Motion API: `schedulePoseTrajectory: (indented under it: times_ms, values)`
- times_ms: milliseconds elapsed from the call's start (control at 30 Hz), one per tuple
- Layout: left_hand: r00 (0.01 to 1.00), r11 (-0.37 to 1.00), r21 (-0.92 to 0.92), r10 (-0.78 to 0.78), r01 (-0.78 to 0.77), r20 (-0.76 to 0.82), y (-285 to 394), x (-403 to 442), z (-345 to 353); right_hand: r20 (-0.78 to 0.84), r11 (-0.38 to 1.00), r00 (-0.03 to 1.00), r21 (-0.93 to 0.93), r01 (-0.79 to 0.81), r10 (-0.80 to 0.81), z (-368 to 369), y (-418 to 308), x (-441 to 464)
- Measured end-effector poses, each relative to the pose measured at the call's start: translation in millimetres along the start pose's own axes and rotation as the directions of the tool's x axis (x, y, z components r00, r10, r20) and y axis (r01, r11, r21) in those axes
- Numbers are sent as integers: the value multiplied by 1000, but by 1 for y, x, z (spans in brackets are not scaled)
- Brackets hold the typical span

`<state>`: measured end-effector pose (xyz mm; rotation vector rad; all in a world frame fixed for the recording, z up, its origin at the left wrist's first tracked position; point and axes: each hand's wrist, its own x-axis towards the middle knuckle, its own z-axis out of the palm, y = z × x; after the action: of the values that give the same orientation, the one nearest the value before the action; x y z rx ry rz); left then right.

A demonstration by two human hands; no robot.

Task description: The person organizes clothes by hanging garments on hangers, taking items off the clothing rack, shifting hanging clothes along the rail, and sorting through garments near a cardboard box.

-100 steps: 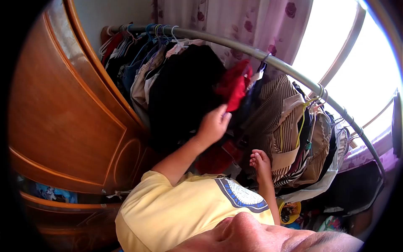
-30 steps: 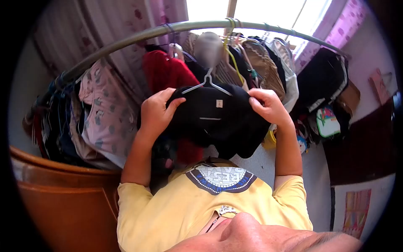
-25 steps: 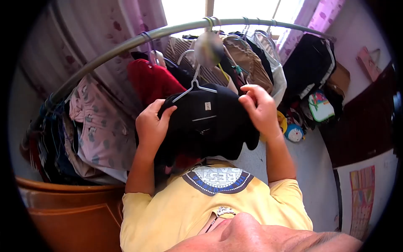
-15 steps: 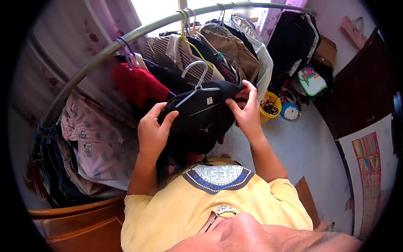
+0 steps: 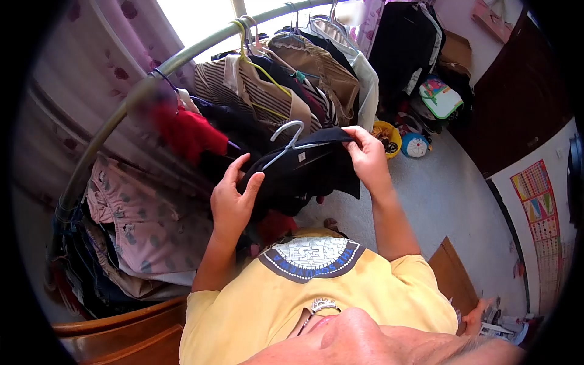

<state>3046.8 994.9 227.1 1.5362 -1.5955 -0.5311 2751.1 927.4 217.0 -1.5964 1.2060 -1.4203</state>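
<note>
A black garment [image 5: 310, 173] hangs in front of me on a light blue-grey hanger [image 5: 292, 140], its hook pointing up and off the rail. A small white label shows inside its neck. My right hand [image 5: 367, 155] pinches the garment's right shoulder, thumb underneath and fingers on top. At the other shoulder, my left hand [image 5: 234, 191] has the cloth edge between its thumb and fingers, which are spread rather wide. The lower part of the garment drapes down toward my yellow T-shirt [image 5: 243, 322].
A curved metal rail [image 5: 182, 56] holds several hung clothes, including a striped top [image 5: 213, 85] and a red garment [image 5: 188, 134]. Pink clothing [image 5: 146, 225] is at left above a wooden cabinet [image 5: 128, 331]. A yellow bucket [image 5: 392, 137] and round blue toy [image 5: 415, 146] stand on the floor.
The right shoulder of the garment has been drawn outward to the right, and its front has tilted flatter. My left hand has shifted slightly right and down. The view has turned a little.
</note>
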Motion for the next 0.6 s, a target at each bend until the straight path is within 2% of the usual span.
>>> schedulePoseTrajectory:
  times_ms: [33,67,100,133,200,267,300,400,467,500,533,600]
  values:
    - [1000,1000,-20,-21,21,1,-2,-1,1,54,970,988,191,-152,144,-3,9,3]
    - [999,998,-40,-41,41,1,-4,0,0,137,855,949,412,-315,284,-7,17,7]
    - [998,996,-59,-61,61,0,-6,1,-1,249,665,887,591,-456,388,-12,27,10]
    - [998,998,-36,-57,57,-6,-12,1,0,325,636,873,599,-487,363,-19,38,12]
    - [997,996,-62,-66,69,47,-22,1,-1,362,686,844,494,-534,396,-28,49,7]
    - [998,992,-116,-38,43,52,-28,0,5,375,639,824,522,-566,424,-33,49,3]
    - [1000,987,-158,-4,9,31,-30,-1,9,369,565,823,601,-566,433,-34,38,0]
    - [999,967,-251,46,-42,11,-38,2,19,276,489,840,711,-506,468,-38,46,-7]
    - [998,951,-309,13,5,57,-39,0,24,143,741,883,495,-455,446,-45,58,-12]
    - [994,940,-338,-22,56,104,-37,-1,25,72,900,922,200,-388,381,-50,57,-15]
    - [987,926,-363,-56,109,152,-35,-1,27,9,952,954,-64,-300,301,-54,55,-19]
    - [980,926,-356,-55,122,191,-22,0,28,-116,829,986,-535,-165,122,-57,31,-25]
